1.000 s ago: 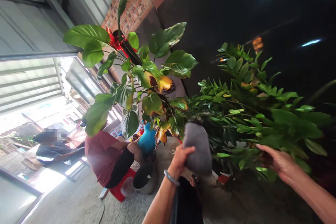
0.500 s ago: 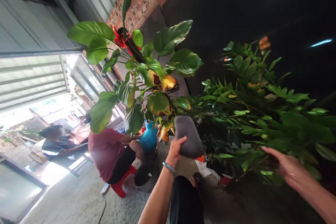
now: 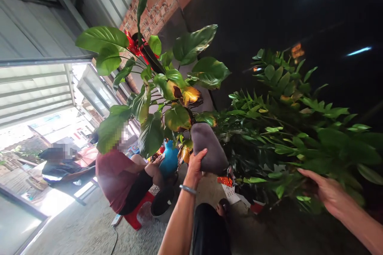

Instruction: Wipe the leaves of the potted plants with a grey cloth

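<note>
My left hand [image 3: 196,167] is closed on a soft grey pad [image 3: 209,147] of plush-looking cloth, thumb on its near face. The pad is just below the yellowed, brown-edged leaves [image 3: 191,95] of a broad-leaved potted plant [image 3: 179,117]. On the right, my right hand [image 3: 321,189] reaches in at the lower edge of a dense plant with small glossy leaves [image 3: 278,123]. One finger is stretched out against the foliage; the other fingers are partly hidden in shadow and leaves.
A person in a dark red shirt [image 3: 115,179] sits on a red stool [image 3: 139,211] beside a dark bucket [image 3: 163,203] and a blue object [image 3: 169,157]. Another person [image 3: 60,167] sits farther left. Printed paper [image 3: 230,195] lies below the plants. A cable [image 3: 115,243] crosses the floor.
My left hand has moved the grey pad slightly left and up. The seated person's arm has shifted near the blue object. My right hand stays at the leaves.
</note>
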`<state>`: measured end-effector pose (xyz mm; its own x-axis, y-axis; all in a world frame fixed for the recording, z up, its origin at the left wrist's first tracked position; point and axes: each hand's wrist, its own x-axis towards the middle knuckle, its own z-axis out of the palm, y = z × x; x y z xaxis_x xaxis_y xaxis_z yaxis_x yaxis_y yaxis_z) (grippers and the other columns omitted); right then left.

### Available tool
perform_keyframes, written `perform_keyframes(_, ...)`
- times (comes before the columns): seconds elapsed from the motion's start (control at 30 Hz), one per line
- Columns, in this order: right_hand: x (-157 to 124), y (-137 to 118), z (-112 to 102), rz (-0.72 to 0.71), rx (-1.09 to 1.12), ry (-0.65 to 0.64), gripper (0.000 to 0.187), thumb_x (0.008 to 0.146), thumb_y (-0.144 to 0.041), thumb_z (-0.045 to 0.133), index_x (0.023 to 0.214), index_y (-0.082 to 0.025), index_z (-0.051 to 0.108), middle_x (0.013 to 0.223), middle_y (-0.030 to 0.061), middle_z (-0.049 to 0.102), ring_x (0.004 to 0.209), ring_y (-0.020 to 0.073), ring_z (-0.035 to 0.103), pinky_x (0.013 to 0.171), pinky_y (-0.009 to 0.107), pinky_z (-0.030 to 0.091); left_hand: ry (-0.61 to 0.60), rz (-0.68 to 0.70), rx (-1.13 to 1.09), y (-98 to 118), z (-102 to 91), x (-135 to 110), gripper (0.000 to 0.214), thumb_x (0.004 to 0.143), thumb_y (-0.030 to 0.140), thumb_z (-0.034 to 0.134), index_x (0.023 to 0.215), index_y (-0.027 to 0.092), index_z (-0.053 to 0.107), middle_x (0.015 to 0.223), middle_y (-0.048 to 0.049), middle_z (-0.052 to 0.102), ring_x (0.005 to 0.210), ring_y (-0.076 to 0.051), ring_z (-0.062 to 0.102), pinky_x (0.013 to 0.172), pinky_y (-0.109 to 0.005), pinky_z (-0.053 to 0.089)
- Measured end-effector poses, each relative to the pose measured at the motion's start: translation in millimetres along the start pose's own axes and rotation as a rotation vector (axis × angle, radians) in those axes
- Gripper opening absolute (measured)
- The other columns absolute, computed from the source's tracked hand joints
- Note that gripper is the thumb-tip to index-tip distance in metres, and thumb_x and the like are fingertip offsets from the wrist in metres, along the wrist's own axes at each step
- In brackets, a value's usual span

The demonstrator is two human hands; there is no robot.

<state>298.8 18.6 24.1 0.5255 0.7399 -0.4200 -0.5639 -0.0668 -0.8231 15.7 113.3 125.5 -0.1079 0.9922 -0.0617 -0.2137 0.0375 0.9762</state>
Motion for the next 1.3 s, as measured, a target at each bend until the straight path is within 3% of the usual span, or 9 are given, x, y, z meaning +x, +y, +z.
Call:
perform_keyframes(0.17,0,1,0,0.064,0.036,0.014,0.016,0.046,-0.015,0.074,0.053,-0.020,0.061,0.040,-0.0009,0.062,0.032,0.0157,0.055,0.030,0.023,0.046,-0.326,-0.343,0.233,-64,0.6,-44,0.037,0.035,0.030,0.084,0.065,0.013,0.073,0.060,-0.0047,0.069,0.057,-0.019,0.059,0.061,-0.031,0.045)
perform_keyframes(0.27,0,-1,-5,0.077,0.042,0.014,0.015,0.047,-0.015,0.075,0.055,-0.020,0.063,0.042,-0.0003,0.063,0.032,0.0159,0.055,0.030,0.023,0.046,-0.481,-0.399,0.272,-56,-9.1,-69,0.040,0.035,0.027,0.083,0.070,0.012,0.075,0.064,-0.0057,0.070,0.058,-0.019,0.060,0.060,-0.030,0.045)
perform_keyframes(0.43,-1,-3,-7,0.087,0.064,0.004,0.016,0.047,-0.012,0.075,0.055,-0.021,0.064,0.043,-0.0004,0.064,0.032,0.0165,0.055,0.030,0.023,0.046,-0.269,-0.026,0.023,12,0.4,-40,0.040,0.038,0.033,0.084,0.071,0.014,0.072,0.066,-0.0039,0.070,0.056,-0.016,0.060,0.060,-0.028,0.046)
perform_keyframes(0.57,0,0,-5,0.069,0.060,0.016,0.020,0.046,-0.010,0.076,0.053,-0.020,0.062,0.041,-0.0014,0.063,0.031,0.0154,0.054,0.030,0.023,0.046,-0.006,0.055,-0.085,7,17.9,-14,0.038,0.036,0.035,0.082,0.065,0.016,0.066,0.057,0.0006,0.064,0.052,-0.014,0.055,0.058,-0.028,0.044)
perform_keyframes(0.73,2,2,-5,0.067,0.057,0.017,0.016,0.049,-0.013,0.075,0.057,-0.020,0.063,0.045,-0.0004,0.065,0.031,0.0159,0.054,0.031,0.024,0.047,-0.316,-0.223,0.196,-52,26.3,-53,0.034,0.036,0.032,0.083,0.062,0.014,0.070,0.057,-0.0026,0.065,0.053,-0.016,0.055,0.057,-0.030,0.043)
perform_keyframes(0.83,1,0,-6,0.074,0.056,0.012,0.015,0.049,-0.013,0.075,0.056,-0.020,0.063,0.042,-0.0010,0.063,0.031,0.0160,0.055,0.031,0.023,0.047,-0.482,-0.232,0.231,-47,29.1,-68,0.036,0.035,0.029,0.084,0.065,0.013,0.072,0.060,-0.0031,0.067,0.055,-0.017,0.057,0.058,-0.030,0.045)
perform_keyframes(1.0,-1,-2,-5,0.074,0.056,0.001,0.019,0.045,-0.010,0.077,0.054,-0.019,0.062,0.040,-0.0017,0.061,0.030,0.0148,0.053,0.029,0.022,0.045,-0.139,0.142,-0.048,8,44.8,-20,0.043,0.046,0.035,0.082,0.082,0.014,0.072,0.072,-0.0027,0.070,0.061,-0.015,0.060,0.063,-0.027,0.047)
perform_keyframes(1.1,1,0,-5,0.064,0.050,-0.001,0.020,0.045,-0.009,0.078,0.054,-0.018,0.063,0.040,-0.0019,0.062,0.031,0.0146,0.054,0.030,0.022,0.045,0.011,0.155,-0.029,14,58.9,8,0.036,0.048,0.033,0.079,0.078,0.015,0.069,0.070,-0.0014,0.069,0.062,-0.014,0.059,0.066,-0.028,0.048)
perform_keyframes(1.3,5,4,-7,0.035,0.028,-0.015,0.013,0.052,-0.015,0.076,0.054,-0.018,0.064,0.042,0.0004,0.063,0.033,0.0156,0.056,0.033,0.023,0.047,-0.360,-0.178,0.330,-24,68.4,-21,0.022,0.039,0.022,0.079,0.059,0.016,0.071,0.057,-0.0020,0.067,0.054,-0.018,0.057,0.059,-0.032,0.046)
